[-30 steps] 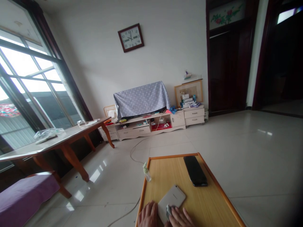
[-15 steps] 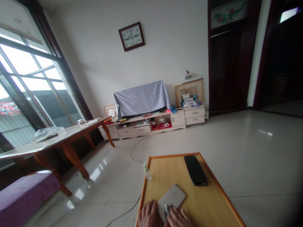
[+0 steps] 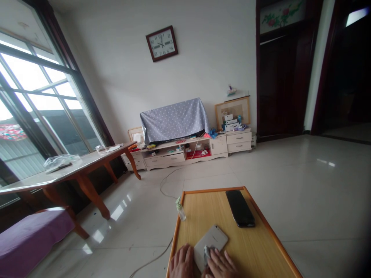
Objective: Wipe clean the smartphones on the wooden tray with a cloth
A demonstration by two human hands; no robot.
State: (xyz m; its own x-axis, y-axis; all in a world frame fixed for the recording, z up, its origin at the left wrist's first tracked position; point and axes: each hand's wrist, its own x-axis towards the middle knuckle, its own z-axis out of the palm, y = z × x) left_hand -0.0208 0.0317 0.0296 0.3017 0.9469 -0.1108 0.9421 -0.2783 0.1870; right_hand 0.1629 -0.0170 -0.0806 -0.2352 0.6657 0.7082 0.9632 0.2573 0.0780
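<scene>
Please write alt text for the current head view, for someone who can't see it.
A person's right hand holds a gray cloth against the back of a pale phone, with the left hand at the phone's left edge. A black phone and a small pump bottle are on the same wooden table.

Item one: bare human left hand [image 3: 181,264], ungloved, with long, narrow fingers that end in rounded tips; the lower frame edge crops the back of the hand. Item two: bare human right hand [image 3: 220,265], likewise ungloved, its fingers slim and round-ended, matching the first in build, cropped by the same edge. Fingernails on both: too small to make out.
</scene>
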